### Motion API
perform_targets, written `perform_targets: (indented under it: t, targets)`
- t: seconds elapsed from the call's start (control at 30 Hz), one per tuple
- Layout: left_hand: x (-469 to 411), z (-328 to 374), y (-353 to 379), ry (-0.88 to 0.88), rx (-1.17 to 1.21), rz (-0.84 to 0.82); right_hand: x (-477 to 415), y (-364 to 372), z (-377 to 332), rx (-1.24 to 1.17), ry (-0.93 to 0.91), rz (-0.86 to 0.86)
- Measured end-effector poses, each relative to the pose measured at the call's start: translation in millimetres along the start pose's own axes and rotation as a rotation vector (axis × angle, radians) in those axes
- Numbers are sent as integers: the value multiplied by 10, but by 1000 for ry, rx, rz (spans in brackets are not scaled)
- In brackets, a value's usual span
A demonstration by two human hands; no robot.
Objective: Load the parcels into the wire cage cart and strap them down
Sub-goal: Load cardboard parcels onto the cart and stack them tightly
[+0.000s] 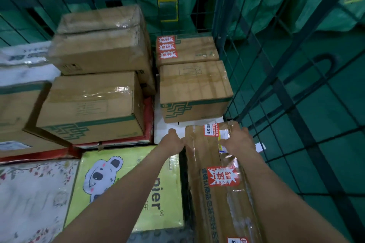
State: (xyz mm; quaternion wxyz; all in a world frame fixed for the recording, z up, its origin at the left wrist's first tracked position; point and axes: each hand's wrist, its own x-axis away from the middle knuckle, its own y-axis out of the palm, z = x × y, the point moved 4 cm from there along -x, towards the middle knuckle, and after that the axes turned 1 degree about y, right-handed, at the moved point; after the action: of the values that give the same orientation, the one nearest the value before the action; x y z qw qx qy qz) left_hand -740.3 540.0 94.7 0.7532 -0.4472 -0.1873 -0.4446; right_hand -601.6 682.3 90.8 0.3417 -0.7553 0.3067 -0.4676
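— How far along is the loading?

— Well along. The wire cage cart (219,25) already holds a tight layer of parcels. Beyond the koala-print box (128,183) sit two stacked plain cartons (98,49), and beyond it to the right are a green-logo carton (195,89) and a red-stickered one (185,49).

— And the parcel in hand?

— A long taped carton (215,183) lies just right of the koala-print box, between it and the cage mesh. The left hand (173,140) has its grip clamped on the carton's far corner nearest the koala-print box. The right hand (240,141) has its grip curled over the far end on the mesh side. By the look of it, the carton is being seated in the last gap on that side.

— What is left?

— Settling this carton, any parcels out of view, and the strapping. No strap shows anywhere in the view.
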Motion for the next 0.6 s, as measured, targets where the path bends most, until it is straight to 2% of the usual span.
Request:
perform_targets:
  t: [0.17, 0.33, 0.47, 0.6]
  targets:
    - [524, 62, -478, 52, 65, 22, 488, -296, -353, -87, 9, -3]
    - [1183, -18, -747, 8, 295, -36, 1220, -411, -626, -198, 26, -16]
    - [1601, -201, -878, 13, 385, -66, 1767, -334, -765, -201, -18, -24]
    - [1916, -469, -1017, 25, 391, -65, 2390, -144, -809, -293, 10, -102]
